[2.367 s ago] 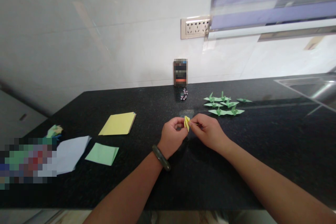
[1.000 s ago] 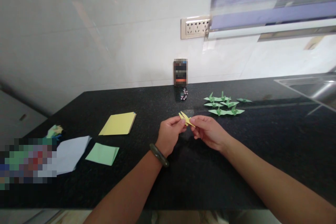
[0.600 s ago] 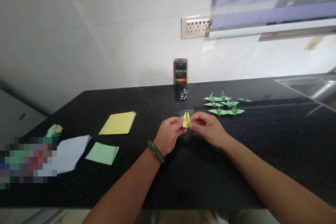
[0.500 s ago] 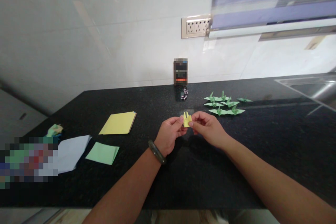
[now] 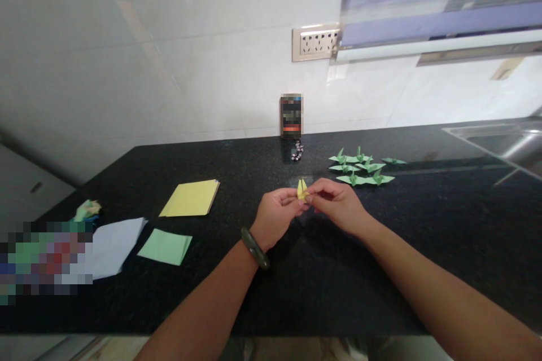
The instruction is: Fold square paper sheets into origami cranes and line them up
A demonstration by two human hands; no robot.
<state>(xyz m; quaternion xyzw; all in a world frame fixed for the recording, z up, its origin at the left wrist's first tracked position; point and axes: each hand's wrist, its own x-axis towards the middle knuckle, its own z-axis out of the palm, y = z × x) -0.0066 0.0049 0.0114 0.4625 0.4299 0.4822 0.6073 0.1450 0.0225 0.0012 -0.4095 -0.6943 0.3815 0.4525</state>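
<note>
A small folded piece of yellow paper [image 5: 302, 188] is held up between my two hands over the dark countertop, two narrow points sticking upward. My left hand [image 5: 279, 210] pinches its lower left side; a dark bangle circles that wrist. From the other side, my right hand [image 5: 334, 202] grips the right edge between thumb and fingers. The fingertips hide the lower part of the paper. Beyond my right hand stand several green folded paper cranes [image 5: 365, 168] in a loose group.
On the left lie a stack of yellow paper [image 5: 190, 198], a green sheet [image 5: 165, 247] and white paper [image 5: 116, 248]. A phone [image 5: 292, 117] leans on the wall, a beaded strap [image 5: 298, 151] before it. A sink [image 5: 503, 138] is at far right.
My left fingers have shifted, the thumb sliding down to the paper's lower edge. The yellow paper has turned a little and its two points look closer together. My right hand has barely moved.
</note>
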